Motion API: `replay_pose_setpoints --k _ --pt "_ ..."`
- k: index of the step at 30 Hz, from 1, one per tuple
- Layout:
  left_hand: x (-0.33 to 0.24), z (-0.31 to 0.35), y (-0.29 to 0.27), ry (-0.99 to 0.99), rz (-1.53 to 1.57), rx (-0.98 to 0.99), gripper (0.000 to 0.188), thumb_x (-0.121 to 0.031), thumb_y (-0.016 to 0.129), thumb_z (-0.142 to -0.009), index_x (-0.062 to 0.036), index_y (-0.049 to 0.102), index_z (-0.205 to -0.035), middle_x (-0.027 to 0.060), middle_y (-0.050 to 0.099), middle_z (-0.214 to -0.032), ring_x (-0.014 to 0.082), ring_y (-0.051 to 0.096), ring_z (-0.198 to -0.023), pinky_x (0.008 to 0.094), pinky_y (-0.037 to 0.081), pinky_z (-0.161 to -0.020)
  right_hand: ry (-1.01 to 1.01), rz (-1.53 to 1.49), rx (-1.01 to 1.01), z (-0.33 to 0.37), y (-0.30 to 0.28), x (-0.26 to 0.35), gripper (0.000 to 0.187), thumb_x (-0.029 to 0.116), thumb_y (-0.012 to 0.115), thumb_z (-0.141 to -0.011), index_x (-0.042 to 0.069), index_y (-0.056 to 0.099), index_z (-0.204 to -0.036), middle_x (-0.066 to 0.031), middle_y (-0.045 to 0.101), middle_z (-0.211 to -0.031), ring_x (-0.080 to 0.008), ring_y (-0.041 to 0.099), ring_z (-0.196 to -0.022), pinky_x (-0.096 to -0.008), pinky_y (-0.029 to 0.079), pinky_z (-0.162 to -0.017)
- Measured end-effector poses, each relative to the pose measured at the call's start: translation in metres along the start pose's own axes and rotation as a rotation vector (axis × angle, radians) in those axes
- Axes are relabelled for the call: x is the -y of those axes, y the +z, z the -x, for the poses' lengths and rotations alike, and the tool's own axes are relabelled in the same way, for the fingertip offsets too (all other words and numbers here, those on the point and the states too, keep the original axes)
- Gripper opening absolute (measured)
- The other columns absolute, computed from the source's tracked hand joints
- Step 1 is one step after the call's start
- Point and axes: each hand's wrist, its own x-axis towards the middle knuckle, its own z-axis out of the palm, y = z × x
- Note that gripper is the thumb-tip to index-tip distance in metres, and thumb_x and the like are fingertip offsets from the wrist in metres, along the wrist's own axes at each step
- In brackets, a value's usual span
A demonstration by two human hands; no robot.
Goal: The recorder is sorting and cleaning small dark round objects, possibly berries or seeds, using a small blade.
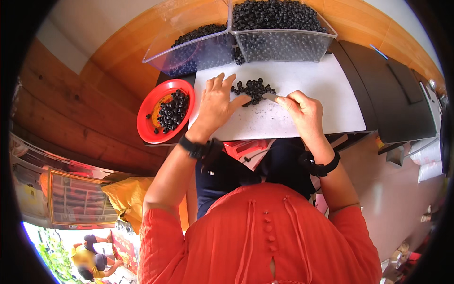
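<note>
As left fingers (229, 82) spread, beads (256, 89) lie alongside; right fingers (286, 103) pinch a blade (270, 96).

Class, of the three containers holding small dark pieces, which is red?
The round plate, left of the left hand; the other two, farther back, are clear rectangular tubs.
</note>
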Motion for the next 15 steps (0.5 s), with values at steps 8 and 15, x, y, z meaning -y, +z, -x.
replay_pose_setpoints --k 8,15 --pt "-0.022 0.02 0.028 0.065 0.118 0.007 0.056 -0.025 0.074 -0.089 -0.0005 0.06 -0.138 0.0234 0.06 -0.139 0.0437 0.055 -0.124 0.0483 0.045 -0.108 -0.052 0.06 0.013 0.006 -0.001 -0.005 0.03 0.03 0.079 -0.089 0.006 0.067 -0.075 -0.0089 0.06 -0.06 -0.0255 0.057 -0.051 -0.0375 0.043 -0.052" --pt "-0.037 0.056 0.01 -0.015 0.149 -0.057 0.053 -0.014 0.072 -0.086 -0.002 0.061 -0.137 0.0225 0.059 -0.14 0.0417 0.056 -0.125 0.047 0.045 -0.109 -0.115 0.069 -0.009 0.009 0.001 -0.011 0.032 0.029 0.079 -0.089 0.007 0.063 -0.072 -0.0088 0.058 -0.061 -0.0265 0.056 -0.054 -0.0387 0.042 -0.052"
